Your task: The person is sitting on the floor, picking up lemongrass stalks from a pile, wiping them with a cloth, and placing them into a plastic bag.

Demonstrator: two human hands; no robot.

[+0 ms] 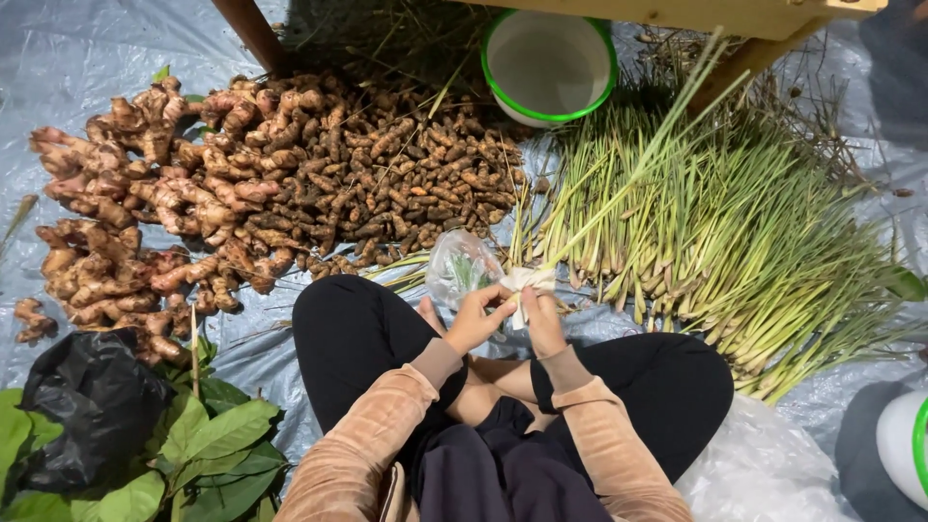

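Head view, looking down on a seated person, legs crossed, on a grey sheet (pixel 58 58). Left hand (pixel 476 316) and right hand (pixel 541 319): both closed, side by side at frame centre, fingers pinched on a white wrap (pixel 527 282) around the butt of a lemongrass bunch (pixel 619 198). Bunch: long axis runs from the hands up toward 1 o'clock, leaf tips reaching the wooden frame (pixel 744 14) at the top edge; the right hand sits at the wrapped end, the left touches it from the 9 o'clock side. Clear bag (pixel 459 263): just beyond the left hand at 11 o'clock, some green inside, contents unclear. Lemongrass pile (pixel 735 242): spread at 2 to 3 o'clock, butts pointing toward the hands, nearer the right hand. Small brown roots (pixel 406 169): heap at 11 to 12 o'clock. Large pinkish rhizomes (pixel 145 213): at 9 to 10 o'clock. White tub (pixel 549 63), green rim: at 12 o'clock, partly under the frame. Black bag (pixel 92 406) on green leaves (pixel 217 440): at 8 o'clock. Second white tub (pixel 904 445): cut off at the right edge. Hidden: the fingertips behind the wrap, and whether the wrap is tape, cloth or plastic.
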